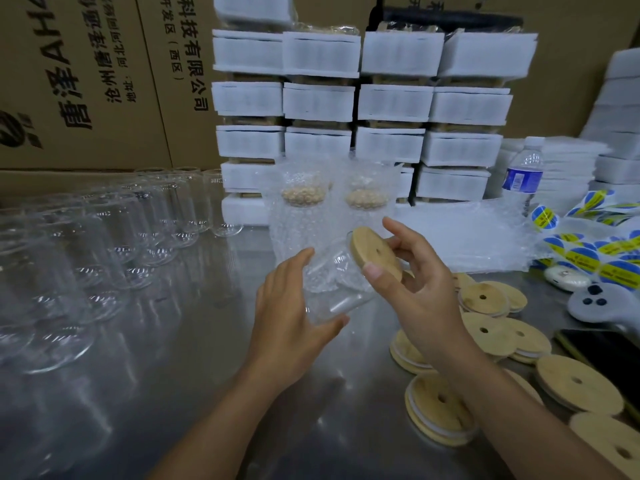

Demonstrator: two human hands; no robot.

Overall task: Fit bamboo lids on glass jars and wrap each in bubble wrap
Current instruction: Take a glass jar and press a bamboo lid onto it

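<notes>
Jar (pixel 337 294), clear glass, edges hard to trace, tilted above tabletop (pixel 194 341), gripped by my left hand (pixel 291 317); bamboo lid (pixel 375 252) at its mouth, pinched in my right hand (pixel 422 292), rim partly under thumb.

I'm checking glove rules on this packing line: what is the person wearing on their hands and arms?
Nothing that shows. The left hand and the right hand are bare: no gloves, no rings. Both forearms are bare up to the frame's edge, with no sleeves, watch or bands. The right thumbnail is short and unpainted.
</notes>
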